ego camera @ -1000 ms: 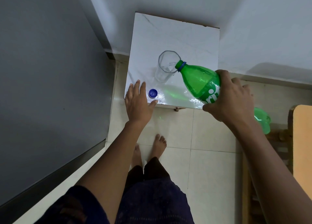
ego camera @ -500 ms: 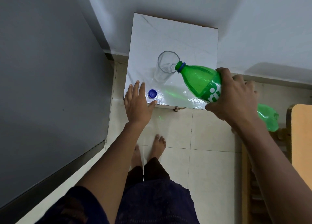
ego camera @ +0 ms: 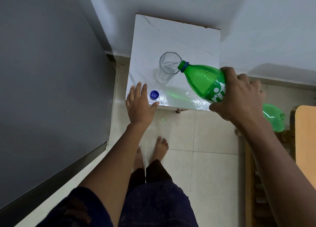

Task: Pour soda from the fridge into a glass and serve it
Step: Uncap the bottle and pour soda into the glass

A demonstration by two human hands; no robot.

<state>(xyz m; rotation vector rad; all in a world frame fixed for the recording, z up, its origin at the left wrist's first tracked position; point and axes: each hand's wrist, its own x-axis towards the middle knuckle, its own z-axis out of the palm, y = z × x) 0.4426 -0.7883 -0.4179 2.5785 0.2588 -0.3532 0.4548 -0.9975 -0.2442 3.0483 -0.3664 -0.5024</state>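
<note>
A clear drinking glass [ego camera: 165, 71] stands upright on the small white table [ego camera: 188, 38]. My right hand [ego camera: 237, 95] grips a green soda bottle [ego camera: 203, 81] around its label, tilted steeply with its open mouth over the glass rim. Clear soda lies in the glass. The bottle's blue cap [ego camera: 154, 95] rests on the table near the front left corner. Beside the cap, my left hand [ego camera: 139, 105] lies flat on the table's front edge, fingers spread, holding nothing.
A grey fridge door [ego camera: 47, 83] fills the left side. White walls meet behind the table. A wooden piece of furniture [ego camera: 304, 141] stands at the right edge. My bare feet [ego camera: 159, 149] are on the pale tiled floor in front of the table.
The bottle's base has risen and swung right, so the bottle tilts more steeply. Its mouth stays at the glass rim. My left hand has not moved.
</note>
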